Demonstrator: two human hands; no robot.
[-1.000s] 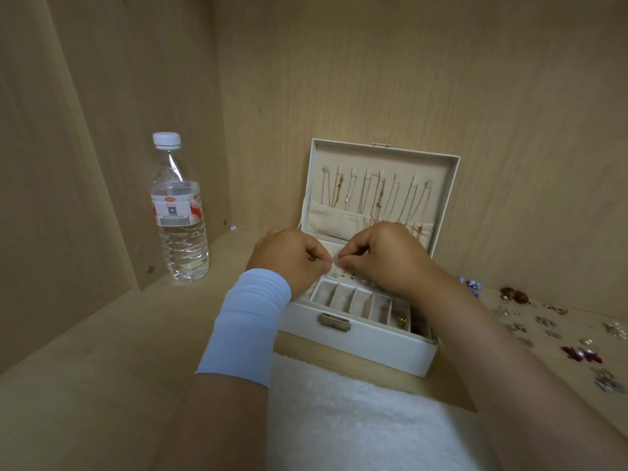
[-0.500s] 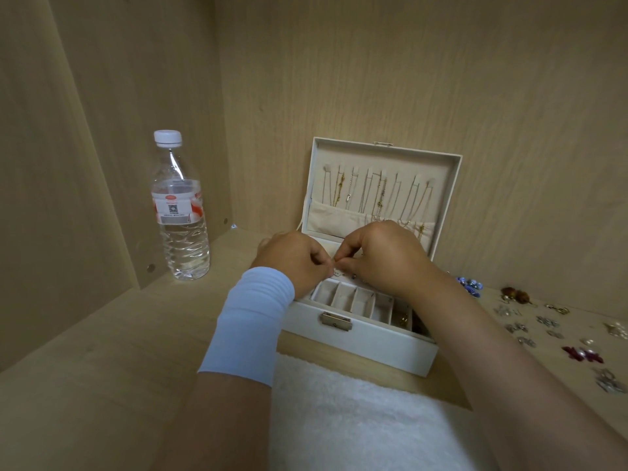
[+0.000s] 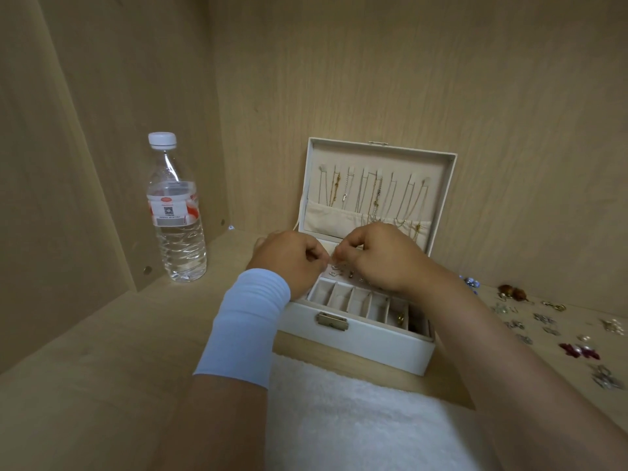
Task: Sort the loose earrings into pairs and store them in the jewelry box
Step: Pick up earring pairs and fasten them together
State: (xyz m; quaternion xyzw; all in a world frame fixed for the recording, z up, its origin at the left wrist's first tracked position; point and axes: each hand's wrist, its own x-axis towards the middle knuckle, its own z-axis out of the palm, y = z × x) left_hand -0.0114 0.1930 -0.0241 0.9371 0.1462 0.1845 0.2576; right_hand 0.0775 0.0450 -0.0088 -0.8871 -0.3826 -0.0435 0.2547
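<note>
A white jewelry box (image 3: 356, 341) stands open on the wooden shelf, its lid (image 3: 379, 158) upright with several chains hanging inside. My left hand (image 3: 289, 260) and my right hand (image 3: 384, 256) hover over the box's middle tray, fingertips pinched together and almost touching. What they pinch is too small to tell. Small silver earrings (image 3: 334, 271) lie in the tray just below the fingertips. Several loose earrings (image 3: 543, 317) are spread on the shelf to the right of the box, among them a dark red pair (image 3: 577, 350) and a brown pair (image 3: 511, 292).
A clear water bottle (image 3: 175, 212) with a white cap stands at the left near the shelf's corner. A white towel (image 3: 356, 419) lies in front of the box. Wooden walls close in at the left and back. A white band wraps my left wrist (image 3: 246, 321).
Both hands have stayed over the box's tray, their fingertips shifting slightly closer together. The view has drifted a little; nothing else moved.
</note>
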